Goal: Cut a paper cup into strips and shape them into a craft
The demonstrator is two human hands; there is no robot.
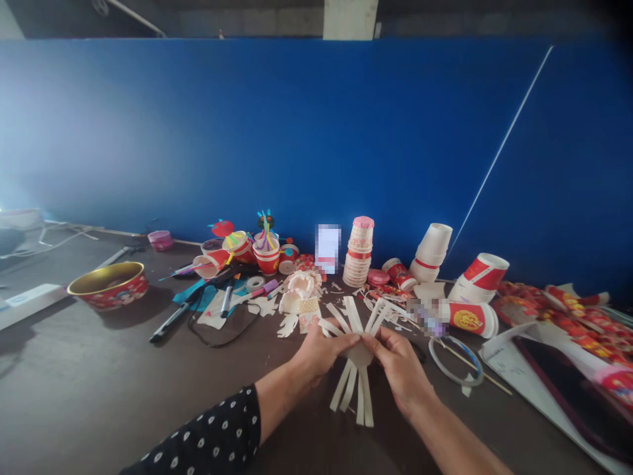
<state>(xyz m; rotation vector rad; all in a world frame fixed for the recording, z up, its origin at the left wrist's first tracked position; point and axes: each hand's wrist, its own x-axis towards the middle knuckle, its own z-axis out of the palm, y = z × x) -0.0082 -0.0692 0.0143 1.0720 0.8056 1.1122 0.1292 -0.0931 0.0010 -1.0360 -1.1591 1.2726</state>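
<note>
Between my hands is a white paper cup cut into strips (361,354), its strips fanning out above and below a round middle. My left hand (324,346) pinches its left side, thumb pressed near the centre. On the right side, my right hand (395,359) grips it with thumb and fingers together. Both thumbs almost meet at the middle of the cut cup. The fingers behind it are partly hidden. Just beyond lie a patterned paper piece (309,315) and a heap of white paper scraps (297,290).
A stack of paper cups (357,264) stands behind my hands. Decorated red cups (268,256), a marker (227,298) and a gold-lined bowl (109,287) are to the left. Rightward are a tape ring (455,361), a thin stick (487,375), tipped cups (467,318) and a dark phone (568,389).
</note>
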